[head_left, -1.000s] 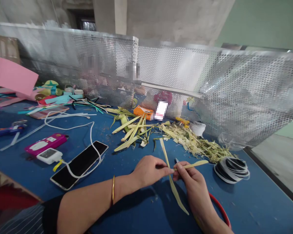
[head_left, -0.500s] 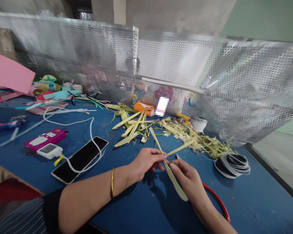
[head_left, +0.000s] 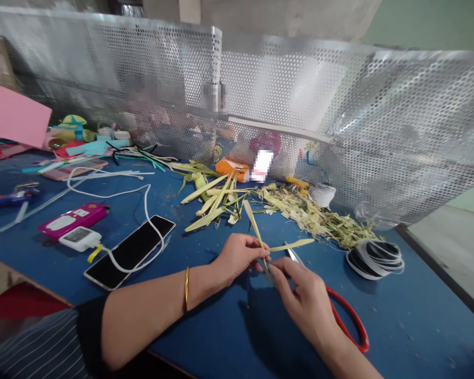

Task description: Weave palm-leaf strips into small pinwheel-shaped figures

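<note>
My left hand [head_left: 243, 257] pinches pale green-yellow corn husk strips where they cross. One husk strip [head_left: 254, 223] points up and away from its fingertips, and a second husk strip [head_left: 294, 245] sticks out to the right. Just below the crossing, my right hand [head_left: 303, 292] is closed, thumb against fingers, on the lower end of the husk. Partly under that hand lie scissors; a red handle [head_left: 365, 339] shows to its right and a blade [head_left: 294, 255] above it. What the curled right fingers cover is hidden.
Beyond the hands lie loose corn husks [head_left: 209, 218] and a pile of shredded husk [head_left: 312, 216]. A coil of black-and-white strip [head_left: 375, 259] sits right. Left are a phone [head_left: 132, 252], a white cable, a pink device [head_left: 73, 220] and a glue gun [head_left: 11, 197]. Perforated metal screens [head_left: 276, 95] stand behind.
The broad lower end of the husk, which hung below my fingers, no longer shows there. The side strip lies flatter. My right hand has shifted slightly, and more of the scissors shows.
</note>
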Demonstrator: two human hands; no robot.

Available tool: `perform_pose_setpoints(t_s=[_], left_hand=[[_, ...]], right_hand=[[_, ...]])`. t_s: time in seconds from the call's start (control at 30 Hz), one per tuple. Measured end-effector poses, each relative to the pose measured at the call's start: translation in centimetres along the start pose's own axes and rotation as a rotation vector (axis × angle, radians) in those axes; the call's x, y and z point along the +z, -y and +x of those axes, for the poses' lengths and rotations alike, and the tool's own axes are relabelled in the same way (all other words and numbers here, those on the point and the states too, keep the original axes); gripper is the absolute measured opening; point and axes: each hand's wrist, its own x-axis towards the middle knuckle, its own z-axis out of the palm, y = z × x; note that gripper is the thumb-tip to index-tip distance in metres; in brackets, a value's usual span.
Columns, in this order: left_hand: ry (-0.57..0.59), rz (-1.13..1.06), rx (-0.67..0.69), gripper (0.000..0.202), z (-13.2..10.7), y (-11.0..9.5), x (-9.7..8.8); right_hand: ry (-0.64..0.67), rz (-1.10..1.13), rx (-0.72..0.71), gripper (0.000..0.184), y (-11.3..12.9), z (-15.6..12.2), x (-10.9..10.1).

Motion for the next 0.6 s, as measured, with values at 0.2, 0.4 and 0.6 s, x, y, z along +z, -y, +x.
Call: perform_pose_setpoints(t_s=[0.2,0.4,0.6], left_hand=[[0.242,0.285,0.058,0.017,-0.9,0.9,0.4],[0.293,0.564,0.075,0.020,-1.3,1.9,0.6],[0.139,0.195,-0.056,0.036,-0.5,1.0,0.3]], right_hand=[[-0.186,0.022,0.069,0.023,-0.3,0.3,-0.5],[-0.134,0.343,0.149,0.028,0.7,0.6,-0.6],[-0.359,-0.101,-0.190,0.008,1.0,-0.4,-0.6]])
